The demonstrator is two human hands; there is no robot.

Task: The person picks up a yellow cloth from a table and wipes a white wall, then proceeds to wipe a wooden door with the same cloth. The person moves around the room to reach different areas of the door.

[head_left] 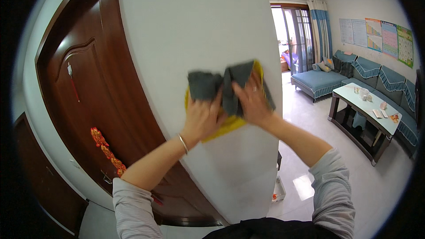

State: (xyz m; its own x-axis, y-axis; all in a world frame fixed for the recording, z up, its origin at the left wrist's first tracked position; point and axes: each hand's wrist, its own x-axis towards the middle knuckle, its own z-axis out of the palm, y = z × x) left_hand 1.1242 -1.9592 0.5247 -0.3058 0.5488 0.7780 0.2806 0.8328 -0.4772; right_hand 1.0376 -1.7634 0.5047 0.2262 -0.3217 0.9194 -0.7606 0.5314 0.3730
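A cleaning cloth [204, 86], grey on one side and yellow on the other, is bunched and folded between my two hands in front of the white wall [195, 22]. My left hand [201, 118] is closed on its lower left part, a bracelet at the wrist. On the right side, my right hand [254, 102] grips the cloth with the thumb over a grey fold; a ring shows on a finger. Yellow edging peeks out below and at the upper right. Whether the cloth touches the wall I cannot tell. Slight blur softens the fingers.
Left of the wall stands a dark brown wooden door [84, 84] with red hanging decorations [106, 150]. To the right, beyond the wall's edge, are a coffee table [354, 97] with small items, a blue-covered sofa [323, 82] and sliding doors [301, 35].
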